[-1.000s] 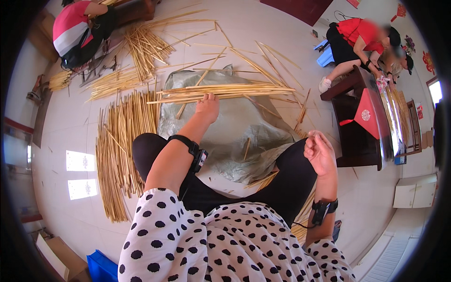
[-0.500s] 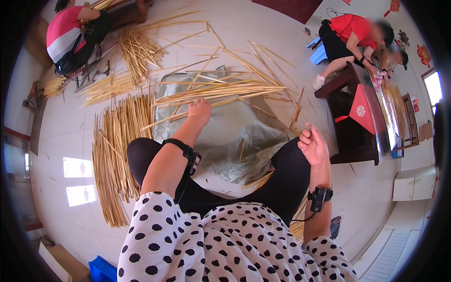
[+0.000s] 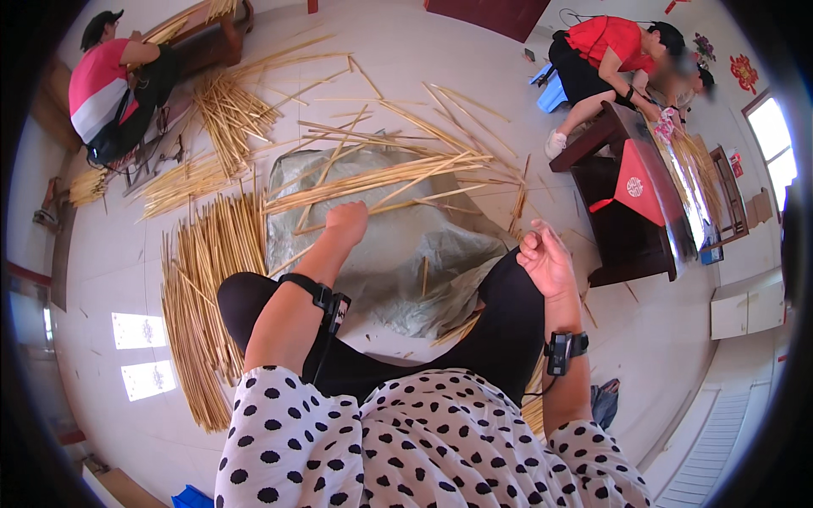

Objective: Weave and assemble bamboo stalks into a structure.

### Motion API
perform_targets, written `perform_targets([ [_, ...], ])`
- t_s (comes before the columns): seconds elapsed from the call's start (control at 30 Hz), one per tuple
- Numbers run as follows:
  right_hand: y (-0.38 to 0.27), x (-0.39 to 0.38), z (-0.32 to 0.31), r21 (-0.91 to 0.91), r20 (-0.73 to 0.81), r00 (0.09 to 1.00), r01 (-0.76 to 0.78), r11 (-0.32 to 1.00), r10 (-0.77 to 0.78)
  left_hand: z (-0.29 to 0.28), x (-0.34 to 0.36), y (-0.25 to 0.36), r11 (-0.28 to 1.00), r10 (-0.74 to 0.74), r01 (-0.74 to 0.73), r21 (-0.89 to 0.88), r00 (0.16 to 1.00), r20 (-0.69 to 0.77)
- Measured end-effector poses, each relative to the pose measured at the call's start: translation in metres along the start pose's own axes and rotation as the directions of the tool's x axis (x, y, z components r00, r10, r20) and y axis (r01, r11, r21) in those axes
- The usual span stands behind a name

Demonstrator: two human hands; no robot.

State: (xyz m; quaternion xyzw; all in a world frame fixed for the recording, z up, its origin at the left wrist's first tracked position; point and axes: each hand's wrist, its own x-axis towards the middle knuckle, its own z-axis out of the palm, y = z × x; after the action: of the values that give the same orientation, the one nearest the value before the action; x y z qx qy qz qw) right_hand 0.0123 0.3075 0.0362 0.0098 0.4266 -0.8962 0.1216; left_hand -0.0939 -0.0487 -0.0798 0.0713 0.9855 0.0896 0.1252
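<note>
My left hand [image 3: 347, 222] is closed around a thin straw-coloured stalk, low over the near edge of a loose pile of stalks [image 3: 381, 179]. The pile lies across a grey-green plastic sheet [image 3: 385, 245] spread in front of my folded legs. Above my right knee, my right hand [image 3: 546, 261] is raised palm up, its fingers loosely curled and nothing visible in them. Black devices are strapped to both forearms.
A thick row of stalks [image 3: 203, 313] lies beside my left knee. Further heaps [image 3: 233, 118] spread at the far left near a seated person [image 3: 106, 93]. At the right, a person in red [image 3: 614, 46] leans over a dark wooden table [image 3: 622, 212] with a red cloth.
The whole view has shifted slightly. My left hand has drawn a little toward me from the main bundle, and the stalk's angle differs. My right hand stays raised.
</note>
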Motion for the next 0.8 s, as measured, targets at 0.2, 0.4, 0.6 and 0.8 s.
perform_targets([
  [0.2, 0.001, 0.001, 0.002, -0.037, 0.009, 1.0, 0.01, 0.999, -0.009, -0.041, -0.014, 0.009, 0.992, 0.123, -0.124, -0.033, 0.992, -0.028],
  [0.4, 0.004, 0.004, 0.005, -0.063, -0.008, 1.0, 0.012, 0.998, -0.012, -0.079, -0.034, 0.014, 0.875, 0.158, -0.354, -0.329, 0.853, -0.498],
  [0.6, 0.021, -0.004, 0.04, -0.369, -0.134, 0.99, -0.085, 0.925, 0.038, -0.11, -0.057, 0.019, 0.023, 0.116, -0.432, -0.901, 0.897, -0.427],
  [0.8, 0.073, -0.021, 0.108, -0.741, -0.071, 0.991, -0.131, 0.658, 0.117, -0.096, -0.069, 0.033, -0.565, 0.298, 0.03, -0.825, 0.939, -0.169],
])
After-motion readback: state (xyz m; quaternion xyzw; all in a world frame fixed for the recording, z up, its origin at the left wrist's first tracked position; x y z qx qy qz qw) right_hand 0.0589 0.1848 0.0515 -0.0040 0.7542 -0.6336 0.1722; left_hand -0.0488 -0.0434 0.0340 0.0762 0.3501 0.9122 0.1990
